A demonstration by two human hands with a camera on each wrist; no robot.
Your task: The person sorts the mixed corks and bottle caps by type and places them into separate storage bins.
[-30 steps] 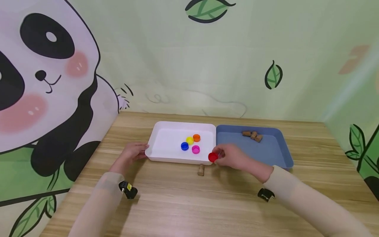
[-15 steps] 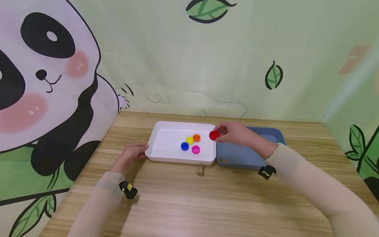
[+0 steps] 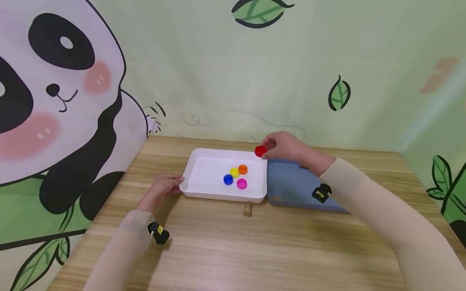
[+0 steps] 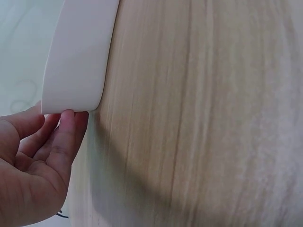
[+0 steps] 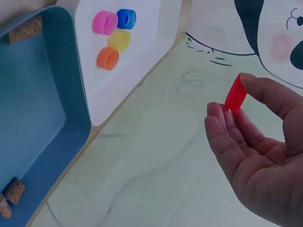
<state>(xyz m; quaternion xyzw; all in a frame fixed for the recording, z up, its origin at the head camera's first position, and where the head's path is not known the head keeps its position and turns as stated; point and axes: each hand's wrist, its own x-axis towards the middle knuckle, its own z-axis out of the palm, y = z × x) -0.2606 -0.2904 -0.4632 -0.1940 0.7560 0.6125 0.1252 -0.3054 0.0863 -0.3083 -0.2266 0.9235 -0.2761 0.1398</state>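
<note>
Thumb and fingers of my right hand (image 3: 285, 146) pinch a red bottle cap (image 3: 260, 151), raised above the back right corner of the white tray (image 3: 204, 169). In the right wrist view the red cap (image 5: 236, 93) is seen side-on between thumb and fingertips. Inside the white tray are a blue cap (image 3: 228, 179), a yellow cap (image 3: 234, 172), an orange cap (image 3: 242, 169) and a pink cap (image 3: 242, 184). At the tray's left end, my left hand (image 3: 164, 189) grips its edge. Fingertips (image 4: 67, 116) press the end wall, thumb by the rim.
A blue tray (image 3: 291, 190) adjoins the white one on the right, partly covered by my right arm. Corks (image 5: 14, 190) lie in it. One more cork (image 3: 247, 209) rests on the wooden table (image 3: 218, 246) before the white tray. A printed backdrop (image 3: 218, 81) stands behind.
My right hand has carried the red cap from the front right corner of the white tray back and up to its rear right corner. The left hand has stayed on the tray.
</note>
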